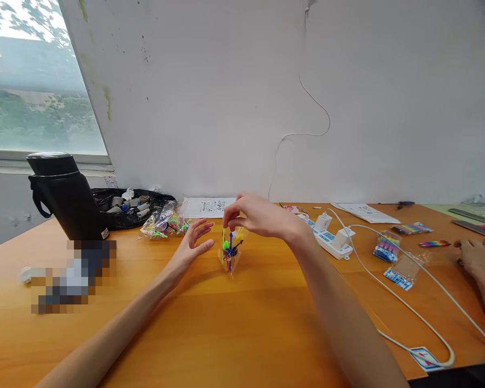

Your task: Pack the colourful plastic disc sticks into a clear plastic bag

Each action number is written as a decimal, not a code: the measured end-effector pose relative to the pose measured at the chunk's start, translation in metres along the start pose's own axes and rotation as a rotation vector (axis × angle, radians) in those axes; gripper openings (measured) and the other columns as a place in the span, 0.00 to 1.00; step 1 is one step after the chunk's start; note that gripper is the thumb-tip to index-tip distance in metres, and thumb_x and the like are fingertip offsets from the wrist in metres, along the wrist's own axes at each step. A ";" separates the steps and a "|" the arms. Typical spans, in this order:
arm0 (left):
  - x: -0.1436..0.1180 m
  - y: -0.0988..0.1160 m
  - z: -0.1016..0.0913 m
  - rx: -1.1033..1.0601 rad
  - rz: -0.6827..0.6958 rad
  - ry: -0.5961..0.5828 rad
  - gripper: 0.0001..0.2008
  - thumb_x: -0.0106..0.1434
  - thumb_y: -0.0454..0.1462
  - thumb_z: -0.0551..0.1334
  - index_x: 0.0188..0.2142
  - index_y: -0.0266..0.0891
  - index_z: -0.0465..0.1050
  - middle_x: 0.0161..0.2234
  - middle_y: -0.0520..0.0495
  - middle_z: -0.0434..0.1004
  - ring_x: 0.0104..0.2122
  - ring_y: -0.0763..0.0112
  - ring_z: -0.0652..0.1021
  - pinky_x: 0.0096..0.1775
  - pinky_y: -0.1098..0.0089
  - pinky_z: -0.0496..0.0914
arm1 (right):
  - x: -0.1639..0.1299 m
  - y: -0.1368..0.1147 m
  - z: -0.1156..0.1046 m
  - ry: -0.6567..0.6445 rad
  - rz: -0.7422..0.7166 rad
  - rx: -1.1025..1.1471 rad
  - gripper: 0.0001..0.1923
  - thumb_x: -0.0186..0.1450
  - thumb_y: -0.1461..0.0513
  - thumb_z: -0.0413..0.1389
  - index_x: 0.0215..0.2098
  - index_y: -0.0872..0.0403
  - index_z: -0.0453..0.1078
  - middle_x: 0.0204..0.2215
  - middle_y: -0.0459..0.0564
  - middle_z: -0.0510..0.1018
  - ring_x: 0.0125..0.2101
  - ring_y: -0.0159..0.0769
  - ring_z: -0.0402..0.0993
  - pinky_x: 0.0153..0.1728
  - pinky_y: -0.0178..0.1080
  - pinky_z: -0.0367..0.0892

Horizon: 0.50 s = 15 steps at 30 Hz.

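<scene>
The right hand (255,216) pinches the top of a small clear bag (231,252) of coloured plastic pieces, holding it upright on the wooden table (234,328), just left of the white power strip (330,237). The left hand (194,243) hovers spread and empty, further left of the strip, just beside the bag. Another person's hand (479,264) rests well right of the strip.
</scene>
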<state>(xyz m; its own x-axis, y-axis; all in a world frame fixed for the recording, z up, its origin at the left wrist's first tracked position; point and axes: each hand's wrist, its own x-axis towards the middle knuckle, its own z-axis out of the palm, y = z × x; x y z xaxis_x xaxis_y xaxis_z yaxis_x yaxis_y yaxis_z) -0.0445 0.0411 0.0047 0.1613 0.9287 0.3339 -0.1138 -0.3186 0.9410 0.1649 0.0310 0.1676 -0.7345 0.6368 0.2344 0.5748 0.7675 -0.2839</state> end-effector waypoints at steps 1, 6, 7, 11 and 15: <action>0.000 0.002 -0.003 -0.028 -0.007 -0.063 0.35 0.59 0.49 0.67 0.62 0.47 0.58 0.64 0.40 0.63 0.66 0.55 0.59 0.61 0.55 0.60 | 0.001 -0.002 0.003 -0.038 -0.025 0.013 0.10 0.65 0.68 0.55 0.36 0.53 0.79 0.32 0.50 0.81 0.41 0.37 0.71 0.36 0.34 0.61; -0.007 0.018 -0.003 -0.103 -0.134 -0.350 0.36 0.56 0.47 0.70 0.61 0.47 0.60 0.60 0.37 0.69 0.58 0.50 0.72 0.55 0.54 0.68 | 0.004 -0.006 0.009 -0.163 -0.127 0.078 0.11 0.65 0.69 0.54 0.37 0.54 0.79 0.34 0.49 0.82 0.36 0.34 0.74 0.36 0.34 0.62; -0.008 0.021 -0.001 -0.092 -0.161 -0.361 0.34 0.57 0.45 0.70 0.60 0.46 0.61 0.58 0.37 0.71 0.55 0.50 0.74 0.53 0.54 0.69 | 0.004 -0.006 0.007 -0.134 -0.126 0.095 0.11 0.65 0.69 0.54 0.38 0.54 0.79 0.36 0.49 0.82 0.36 0.33 0.74 0.37 0.34 0.62; -0.011 0.024 0.006 -0.064 -0.187 -0.305 0.28 0.59 0.42 0.69 0.57 0.45 0.63 0.56 0.37 0.74 0.53 0.54 0.77 0.50 0.57 0.72 | 0.000 0.000 0.003 0.205 -0.009 0.114 0.11 0.68 0.63 0.51 0.43 0.53 0.76 0.35 0.48 0.80 0.33 0.31 0.72 0.35 0.33 0.61; -0.011 0.022 0.011 -0.126 -0.143 -0.292 0.22 0.60 0.42 0.68 0.52 0.42 0.67 0.59 0.37 0.71 0.55 0.54 0.75 0.52 0.57 0.71 | -0.012 0.020 0.034 0.495 0.170 0.251 0.18 0.73 0.57 0.42 0.48 0.54 0.72 0.22 0.43 0.71 0.23 0.30 0.64 0.31 0.34 0.59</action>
<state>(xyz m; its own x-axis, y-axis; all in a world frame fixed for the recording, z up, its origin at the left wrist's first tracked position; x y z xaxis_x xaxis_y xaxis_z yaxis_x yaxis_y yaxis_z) -0.0383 0.0221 0.0221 0.4560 0.8630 0.2176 -0.1866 -0.1463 0.9715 0.1728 0.0359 0.1272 -0.3481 0.7547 0.5561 0.5224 0.6487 -0.5534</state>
